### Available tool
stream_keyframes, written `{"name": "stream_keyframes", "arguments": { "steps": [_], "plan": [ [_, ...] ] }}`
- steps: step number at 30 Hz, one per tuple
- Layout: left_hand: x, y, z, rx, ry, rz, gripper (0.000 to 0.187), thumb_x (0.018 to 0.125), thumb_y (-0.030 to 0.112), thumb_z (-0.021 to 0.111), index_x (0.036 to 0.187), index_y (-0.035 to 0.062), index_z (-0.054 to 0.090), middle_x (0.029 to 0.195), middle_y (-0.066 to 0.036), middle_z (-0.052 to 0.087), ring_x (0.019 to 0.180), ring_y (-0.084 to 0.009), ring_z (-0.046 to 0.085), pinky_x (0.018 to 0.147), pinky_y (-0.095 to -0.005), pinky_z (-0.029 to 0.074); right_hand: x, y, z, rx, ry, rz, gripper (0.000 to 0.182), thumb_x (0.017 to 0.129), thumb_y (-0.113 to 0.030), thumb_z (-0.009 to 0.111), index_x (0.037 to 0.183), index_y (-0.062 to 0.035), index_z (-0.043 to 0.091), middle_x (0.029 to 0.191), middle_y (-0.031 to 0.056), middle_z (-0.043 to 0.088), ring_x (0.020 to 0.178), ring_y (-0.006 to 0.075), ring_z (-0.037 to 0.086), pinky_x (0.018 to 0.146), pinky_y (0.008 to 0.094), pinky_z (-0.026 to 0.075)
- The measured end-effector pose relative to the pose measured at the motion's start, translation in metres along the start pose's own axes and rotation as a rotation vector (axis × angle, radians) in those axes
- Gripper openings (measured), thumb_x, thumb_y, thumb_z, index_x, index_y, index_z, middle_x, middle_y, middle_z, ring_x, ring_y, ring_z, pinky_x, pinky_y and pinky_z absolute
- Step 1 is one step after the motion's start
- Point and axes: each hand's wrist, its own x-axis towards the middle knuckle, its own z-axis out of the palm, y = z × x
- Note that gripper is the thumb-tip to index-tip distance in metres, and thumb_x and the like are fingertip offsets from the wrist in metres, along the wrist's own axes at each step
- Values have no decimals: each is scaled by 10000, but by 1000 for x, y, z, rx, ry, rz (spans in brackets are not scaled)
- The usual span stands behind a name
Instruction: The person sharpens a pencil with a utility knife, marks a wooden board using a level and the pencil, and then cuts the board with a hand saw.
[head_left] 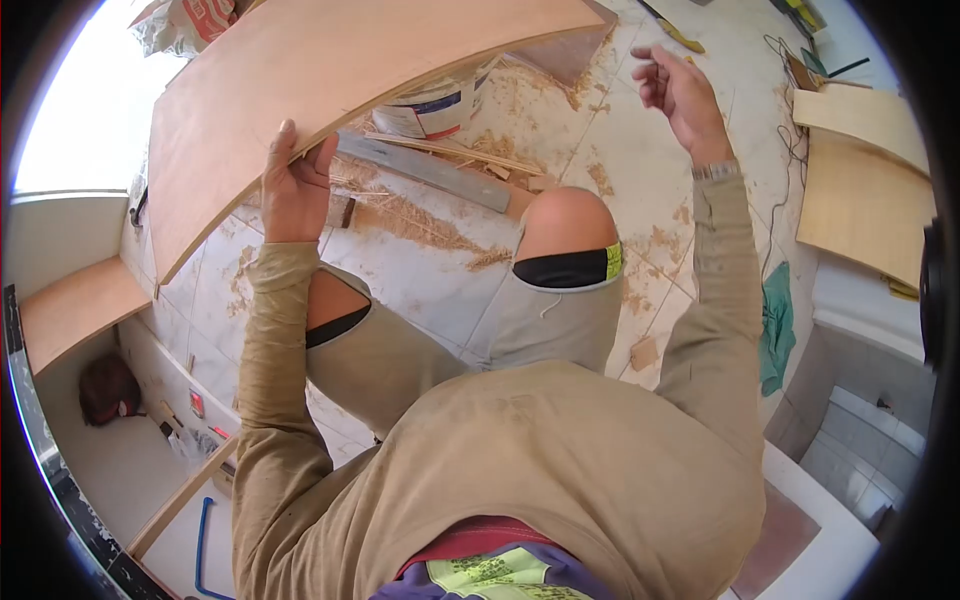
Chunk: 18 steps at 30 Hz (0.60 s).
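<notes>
A large, light brown wooden board (330,70) spans the upper left of the head view, its near edge running diagonally. My left hand (297,190) grips that edge, thumb on the top face and fingers curled beneath, where their tips are partly hidden. My right hand (680,95) is raised off the board's right end, above the tiled floor. Its fingers are loosely bent and apart, with nothing seen between them. Under the board stands a white bucket (425,112), partly covered by it.
Wood shavings (420,225) and a grey bar (430,172) lie on the floor before my knees. A yellow-handled tool (682,38) lies at the top right. Boards (865,200) lean at the right, near a green cloth (776,330) and a cable (785,190).
</notes>
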Motion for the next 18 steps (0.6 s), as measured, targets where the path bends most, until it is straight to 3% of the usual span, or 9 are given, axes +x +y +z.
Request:
{"name": "stream_keyframes", "arguments": {
  "steps": [2, 4, 5, 6, 7, 10, 11, 15, 18],
  "plan": [
    [-6, -25, 22, 10, 70, -12, 150, 1009, 162, 634, 1080, 30, 637, 1087, -86, 713, 1029, -223, 714, 928, -333, 617, -43, 9, 18, -57, -44, 7, 358, 1034, -332, 573, 1121, -3, 685, 844, 20, 688, 661, 79, 609, 625, 229, 485],
    [-10, -45, 22, 27, 111, -117, 185, 1014, 229, 641, 1101, 65, 636, 1104, -79, 712, 1019, -212, 716, 881, -315, 625, -82, 19, 51, -255, -110, -4, 322, 1024, -304, 607, 1080, 2, 693, 858, 28, 691, 752, 92, 636, 662, 232, 503],
    [-10, -54, 13, 34, 133, -183, 233, 1014, 266, 643, 1141, 72, 625, 1108, -80, 711, 983, -207, 722, 843, -307, 627, -105, 23, 74, -402, -117, -95, 301, 1002, -288, 647, 1066, 4, 688, 869, 31, 693, 832, 113, 657, 701, 247, 513],
    [-9, -63, 6, 43, 147, -254, 283, 1013, 304, 645, 1181, 79, 614, 1113, -80, 711, 946, -202, 728, 804, -299, 630, -126, 15, 98, -491, -133, -222, 246, 944, -231, 710, 1041, -6, 691, 871, 70, 697, 849, 198, 686, 749, 300, 527],
    [-7, -66, 0, 55, 145, -290, 308, 1012, 339, 642, 1181, 83, 613, 1127, -92, 705, 909, -188, 728, 767, -292, 633, -130, 24, 107, -776, -163, -545, 177, 882, -165, 737, 980, -24, 695, 872, 113, 690, 828, 280, 676, 758, 354, 524],
    [-11, -63, 18, 43, 132, -361, 307, 1019, 350, 629, 1177, 88, 612, 1112, -100, 709, 891, -184, 729, 773, -292, 633, -134, 20, 109, -824, -198, -504, 119, 839, -117, 729, 923, -44, 686, 877, 130, 689, 832, 342, 646, 770, 395, 517],
    [-12, -62, 21, 17, 122, -386, 310, 1016, 352, 633, 1179, 90, 607, 1130, -106, 703, 910, -184, 725, 783, -293, 633, -135, 16, 110, -729, -130, -380, 85, 826, -101, 715, 873, -46, 670, 849, 117, 681, 818, 321, 639, 745, 401, 506],
    [-16, -51, 41, -221, 197, -536, 353, 1005, 337, 647, 1214, 57, 598, 1228, -125, 664, 980, -202, 699, 856, -309, 622, -138, -10, 97, -804, -251, -289, 66, 819, -77, 689, 841, -35, 643, 803, 120, 649, 783, 331, 621, 716, 418, 498],
    [-25, -54, 59, -352, 338, -560, 322, 997, 333, 658, 1184, 75, 615, 1200, -104, 677, 1000, -204, 689, 898, -338, 604, -151, -32, 84, -815, -323, -125, 64, 821, -74, 680, 831, -33, 632, 814, 124, 649, 791, 337, 617, 728, 419, 497]
  ]
}}
